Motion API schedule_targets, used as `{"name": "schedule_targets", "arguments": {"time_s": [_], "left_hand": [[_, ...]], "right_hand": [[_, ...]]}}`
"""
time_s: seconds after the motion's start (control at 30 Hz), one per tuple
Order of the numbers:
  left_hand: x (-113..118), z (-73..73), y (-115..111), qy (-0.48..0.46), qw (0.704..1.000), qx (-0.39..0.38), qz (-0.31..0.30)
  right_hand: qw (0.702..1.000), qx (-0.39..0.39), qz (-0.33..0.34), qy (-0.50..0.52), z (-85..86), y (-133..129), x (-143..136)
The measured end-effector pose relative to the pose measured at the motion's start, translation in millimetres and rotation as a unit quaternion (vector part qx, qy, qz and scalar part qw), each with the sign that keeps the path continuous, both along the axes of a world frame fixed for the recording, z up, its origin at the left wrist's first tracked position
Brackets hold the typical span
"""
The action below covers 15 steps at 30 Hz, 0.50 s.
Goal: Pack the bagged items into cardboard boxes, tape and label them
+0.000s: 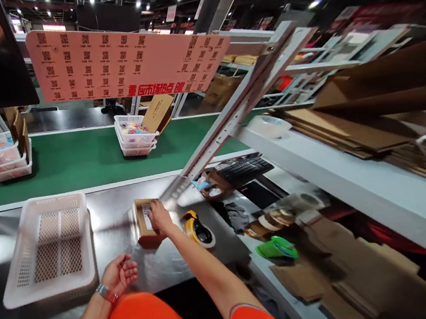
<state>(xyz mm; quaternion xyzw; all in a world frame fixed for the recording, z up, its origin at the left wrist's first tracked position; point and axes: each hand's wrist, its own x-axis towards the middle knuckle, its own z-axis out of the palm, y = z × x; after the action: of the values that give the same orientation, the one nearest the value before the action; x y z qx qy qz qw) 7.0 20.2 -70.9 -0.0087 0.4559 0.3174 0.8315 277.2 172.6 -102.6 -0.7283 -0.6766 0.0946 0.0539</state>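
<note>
The right hand [160,217] is on the small brown box [144,236], with its fingers bent over the top near the white label [147,216]. The fingertips are hard to see from here, so I can't tell if they pinch the box or just rest on it. The left hand [119,274] holds nothing. Its palm is turned up, its fingers are loose and a bit bent, and it is near the box but not touching it.

The box sits on the shiny metal table [112,231], in front of the person. The yellow and black tape tool [196,229] lies just to the right of the box, by the right arm. A big white basket [86,240] is on the left. Past the table runs a green belt [91,168].

The step in hand seems to be handling the box with the right hand alone. If the box is to be moved, I think the next move calls for a firm hold on its sides, maybe with the left hand helping.
</note>
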Motion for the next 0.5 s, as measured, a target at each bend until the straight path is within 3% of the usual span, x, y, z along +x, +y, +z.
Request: {"name": "schedule_targets", "arguments": {"time_s": [0.13,0.27,0.5], "left_hand": [[-15,-4.5,4,0.01,1.0,-0.003,0.013],[-25,-5.6,11,0.022,0.999,-0.01,0.023],[-24,-6.6,25,0.003,1.0,-0.005,0.021]], "right_hand": [[1.0,0.005,0.024,-0.007,-27.0,-6,-22],[1.0,-0.001,0.026,-0.002,-44.2,-6,-23],[0.996,0.026,0.047,0.067,-38.2,5,-27]]}}
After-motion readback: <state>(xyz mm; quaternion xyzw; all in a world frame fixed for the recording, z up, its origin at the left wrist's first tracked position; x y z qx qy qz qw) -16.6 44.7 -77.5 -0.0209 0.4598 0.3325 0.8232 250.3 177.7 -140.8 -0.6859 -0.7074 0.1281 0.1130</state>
